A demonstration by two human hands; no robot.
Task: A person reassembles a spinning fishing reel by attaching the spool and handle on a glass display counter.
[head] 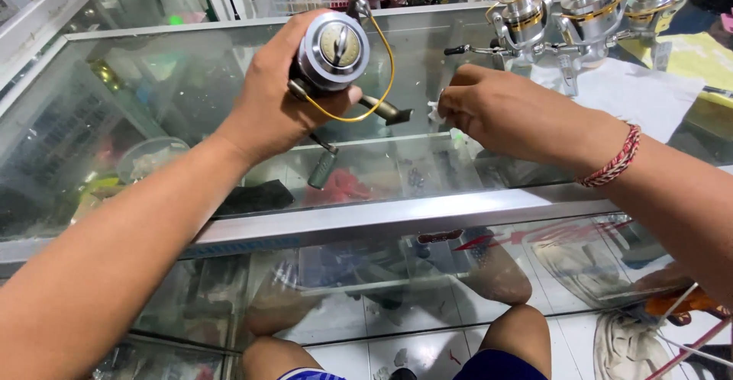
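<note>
Our left hand (267, 105) grips a silver fishing reel (334, 50), fingers closed around its body, held up over the glass counter (397, 220) at centre left. Its yellow bail wire loops to the right and the handle hangs below. Our right hand (496, 113), just right of the reel, pinches a small white scrap (434, 109) between closed fingertips. Three more reels (588, 6) stand far right on white paper (649, 90).
</note>
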